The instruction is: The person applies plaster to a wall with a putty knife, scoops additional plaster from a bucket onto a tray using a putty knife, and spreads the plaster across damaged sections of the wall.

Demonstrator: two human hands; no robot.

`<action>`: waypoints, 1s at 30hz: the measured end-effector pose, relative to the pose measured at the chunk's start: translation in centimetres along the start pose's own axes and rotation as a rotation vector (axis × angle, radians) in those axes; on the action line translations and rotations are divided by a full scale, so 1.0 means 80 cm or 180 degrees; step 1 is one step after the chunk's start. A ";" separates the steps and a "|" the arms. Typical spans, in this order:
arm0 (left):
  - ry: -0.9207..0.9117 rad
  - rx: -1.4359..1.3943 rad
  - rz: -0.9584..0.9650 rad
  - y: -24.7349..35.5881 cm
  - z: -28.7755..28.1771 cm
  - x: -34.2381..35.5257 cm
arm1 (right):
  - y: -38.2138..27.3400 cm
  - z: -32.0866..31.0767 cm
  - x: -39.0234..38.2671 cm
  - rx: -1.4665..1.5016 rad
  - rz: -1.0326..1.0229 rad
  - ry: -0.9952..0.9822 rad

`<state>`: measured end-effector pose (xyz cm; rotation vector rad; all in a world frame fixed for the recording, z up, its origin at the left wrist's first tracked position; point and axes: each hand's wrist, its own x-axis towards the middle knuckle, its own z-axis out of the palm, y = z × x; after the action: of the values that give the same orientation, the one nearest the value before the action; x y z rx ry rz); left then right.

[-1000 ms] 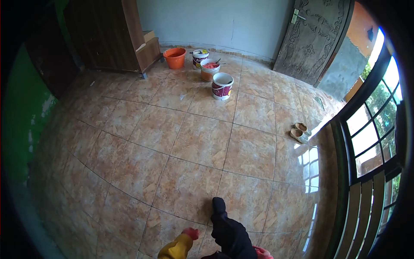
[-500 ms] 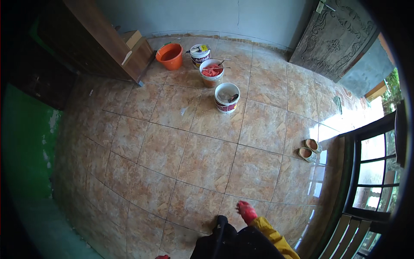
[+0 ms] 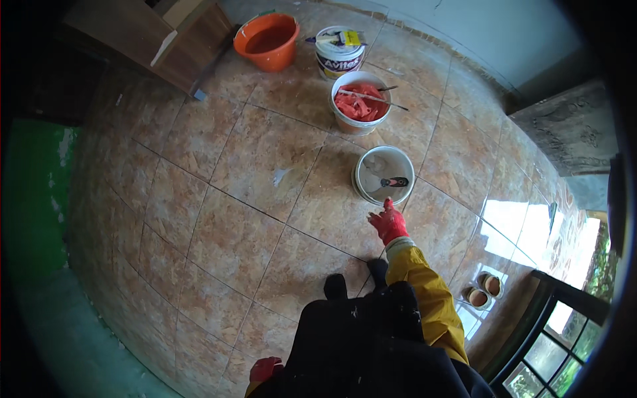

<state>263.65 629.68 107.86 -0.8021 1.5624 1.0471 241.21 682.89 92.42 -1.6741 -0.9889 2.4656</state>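
Observation:
My right hand (image 3: 389,223), in a red glove below a yellow sleeve, reaches forward with fingers stretched out and apart. It holds nothing. Its fingertips appear at the near rim of a white bucket (image 3: 362,189); whether they touch it I cannot tell. Inside that bucket lie some pale material and a tool with a dark handle (image 3: 396,182). Low at the left, beside my dark clothing, hangs my left hand (image 3: 267,369), also red-gloved. Its fingers are too unclear to read.
Beyond stands a bucket (image 3: 356,126) with red cloth-like material (image 3: 358,103) and thin sticks. Behind it are a white bucket (image 3: 340,66) with a brush (image 3: 348,38) on top and an orange bucket (image 3: 275,61). Shoes (image 3: 491,285) sit by the window (image 3: 547,355); a wooden cabinet (image 3: 192,46) stands left.
I have come closer to the buckets, which now look larger. My right arm has stretched forward to the nearest bucket. More of my left hand shows at the lower edge.

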 end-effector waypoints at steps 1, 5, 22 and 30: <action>0.0214 -0.0121 -0.0123 -0.023 -0.005 0.034 | 0.014 0.060 0.032 -0.0318 0.0037 0.0154; 0.0090 0.0503 -0.0196 0.045 0.067 0.148 | -0.003 0.061 0.174 0.0243 -0.0793 0.0497; 0.1486 -0.2608 0.1785 0.037 -0.434 -0.465 | 0.314 0.482 -0.835 -0.3628 0.0312 -0.2251; 0.3030 -0.2748 0.1174 -0.597 -0.632 -1.058 | 0.695 0.446 -1.595 -0.4768 0.0583 -0.4928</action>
<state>306.33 562.77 183.41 -1.8399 2.0777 1.8158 284.96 577.65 179.95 1.1958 -3.1806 2.7751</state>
